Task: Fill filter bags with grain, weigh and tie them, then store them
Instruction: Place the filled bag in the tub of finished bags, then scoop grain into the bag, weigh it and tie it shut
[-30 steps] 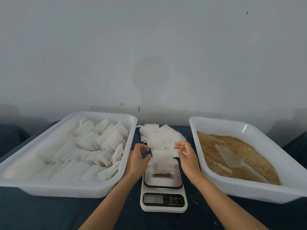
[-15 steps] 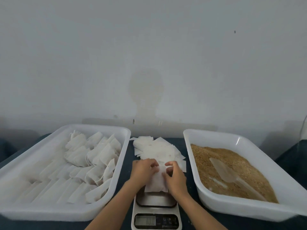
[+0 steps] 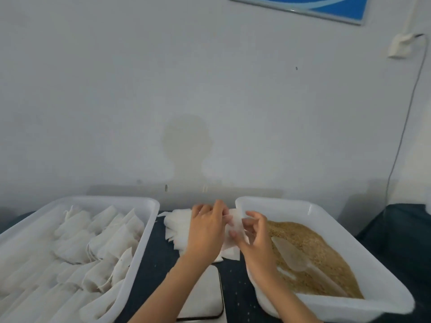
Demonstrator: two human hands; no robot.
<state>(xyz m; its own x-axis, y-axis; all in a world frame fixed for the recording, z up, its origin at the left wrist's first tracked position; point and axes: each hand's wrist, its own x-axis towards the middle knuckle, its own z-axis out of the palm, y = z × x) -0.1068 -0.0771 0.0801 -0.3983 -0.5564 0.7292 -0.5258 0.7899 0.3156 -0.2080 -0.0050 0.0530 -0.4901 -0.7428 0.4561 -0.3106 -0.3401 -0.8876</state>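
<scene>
Wall, big and pale grey, fills the top of the view, with the corner of a blue picture high up and a thin cord hanging down on the right. Below it is the table, covered in dark blue cloth.

Two big white trays sit on the table. The left tray is packed with rows of white filled bags, and some have little strings sticking out. The right tray holds a heap of brown grain. A see-through scoop lies on top of the grain.

Between the trays, near the bottom edge, is the scale. Only its flat top shows, and part of it is behind the left arm. Farther back between the trays is a pile of flat empty bags.

The left hand and the right hand are close together above that pile. They hold one white filter bag between them, up in the air, near the inner edge of the right tray. The left fingers are curled onto the bag's left side. The right fingers are bent and pinch its right side. The picture is a bit blurry there, so I cannot tell if the bag is tied.
</scene>
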